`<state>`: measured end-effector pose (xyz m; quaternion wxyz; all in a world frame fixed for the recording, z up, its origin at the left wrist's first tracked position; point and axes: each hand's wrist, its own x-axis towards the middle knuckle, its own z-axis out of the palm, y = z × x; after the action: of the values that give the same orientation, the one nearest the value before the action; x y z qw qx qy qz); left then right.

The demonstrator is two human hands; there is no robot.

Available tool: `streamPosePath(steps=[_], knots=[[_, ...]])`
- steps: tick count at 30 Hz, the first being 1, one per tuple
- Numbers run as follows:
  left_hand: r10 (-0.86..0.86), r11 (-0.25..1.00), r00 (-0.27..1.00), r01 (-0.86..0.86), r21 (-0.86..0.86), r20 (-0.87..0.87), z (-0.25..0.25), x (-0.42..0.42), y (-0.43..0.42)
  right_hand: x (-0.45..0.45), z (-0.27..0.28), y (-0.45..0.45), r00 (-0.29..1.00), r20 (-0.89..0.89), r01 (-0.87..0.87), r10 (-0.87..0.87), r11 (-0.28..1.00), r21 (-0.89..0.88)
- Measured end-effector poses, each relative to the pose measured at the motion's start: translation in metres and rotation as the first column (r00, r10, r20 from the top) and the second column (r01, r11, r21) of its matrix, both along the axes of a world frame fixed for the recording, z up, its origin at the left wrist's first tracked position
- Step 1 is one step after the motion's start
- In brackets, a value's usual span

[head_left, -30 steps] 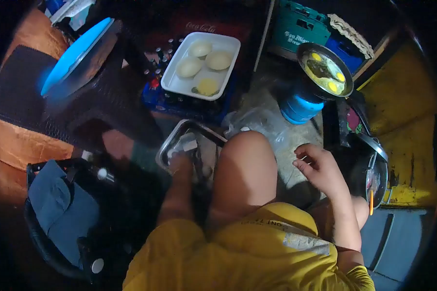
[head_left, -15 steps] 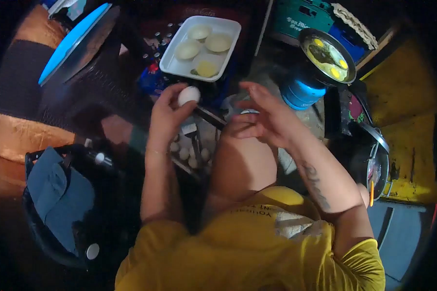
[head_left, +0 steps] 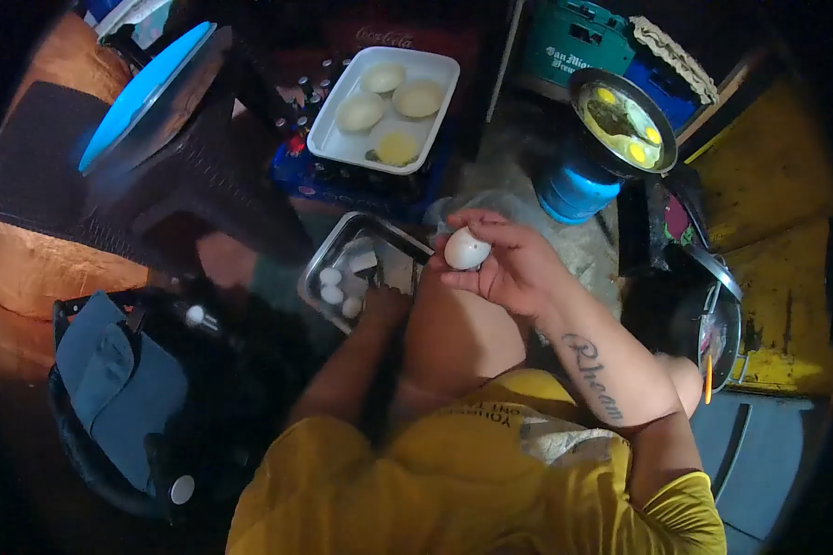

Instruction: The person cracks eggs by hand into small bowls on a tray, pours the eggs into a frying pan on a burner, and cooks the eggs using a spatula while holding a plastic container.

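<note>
The egg [head_left: 467,250] now sits grasped in the right hand [head_left: 511,270], freeing the left hand [head_left: 387,303], its grip too shadowed to tell, for the tray [head_left: 344,242] beneath it.

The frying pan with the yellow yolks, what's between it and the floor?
A blue cylinder stands between the frying pan and the floor, as the head view shows. It's too dark to tell what sits right under the pan.
</note>
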<state>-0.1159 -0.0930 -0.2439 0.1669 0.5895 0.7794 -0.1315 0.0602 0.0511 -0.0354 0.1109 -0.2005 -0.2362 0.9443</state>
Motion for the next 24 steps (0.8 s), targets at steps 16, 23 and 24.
streamPosePath(steps=[16,23,24], knots=[[0.139,0.360,0.717,-0.679,0.640,0.683,0.118,-0.043,0.032,-0.015,-0.009,0.046,0.959,0.069,0.262,-0.274,0.954,0.148],[-0.235,0.014,0.796,-0.571,0.821,0.558,0.231,-0.018,0.088,-0.078,0.007,0.069,0.979,0.059,0.179,-0.195,0.962,0.208],[-0.146,0.132,0.944,-0.278,0.951,0.296,0.224,-0.024,0.093,-0.085,0.002,0.071,0.978,0.054,0.185,-0.201,0.959,0.215]])
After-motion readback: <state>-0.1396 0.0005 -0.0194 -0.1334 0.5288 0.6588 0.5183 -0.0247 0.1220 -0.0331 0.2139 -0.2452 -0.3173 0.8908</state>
